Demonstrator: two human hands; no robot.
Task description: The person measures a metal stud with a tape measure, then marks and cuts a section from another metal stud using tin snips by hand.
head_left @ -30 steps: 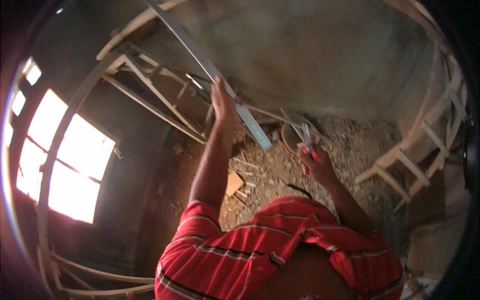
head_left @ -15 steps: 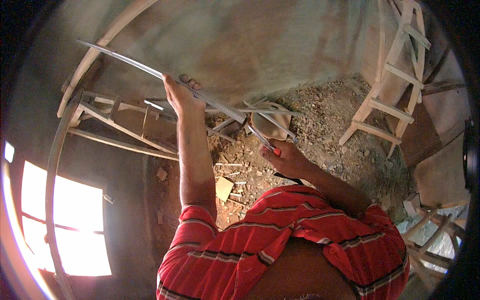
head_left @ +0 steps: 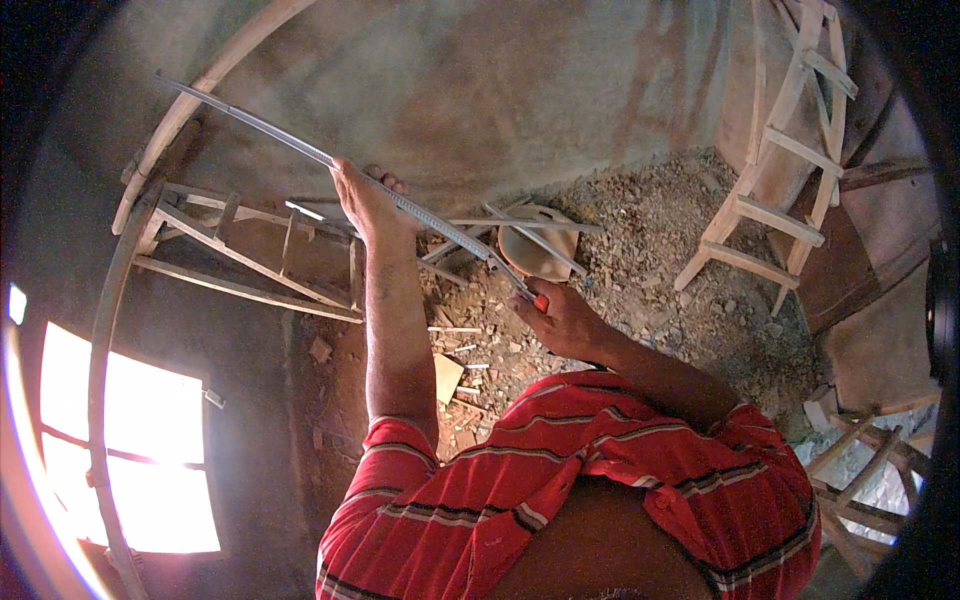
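A long, thin metal strip [head_left: 265, 127] with a notched or perforated edge slants from the upper left down to the centre. My left hand [head_left: 370, 208] is closed around it near its middle, arm stretched out. In my right hand [head_left: 568, 322] is a pair of red-handled snips [head_left: 541, 302], with the grip partly hidden by my fingers. The metal jaws meet the strip's lower right end; whether they are closed on it I cannot tell.
Rubble [head_left: 650, 230] covers the ground along the wall, with a round pan [head_left: 535, 255] and crossed sticks. A wooden ladder-like frame [head_left: 770, 205] stands at right, another wooden frame [head_left: 250, 255] at left. A curved pole [head_left: 108, 350] rises beside the bright window [head_left: 125, 500].
My right hand has brought the snips up against the strip's lower end, where a gap showed before. The strip and my left hand have shifted slightly down and right.
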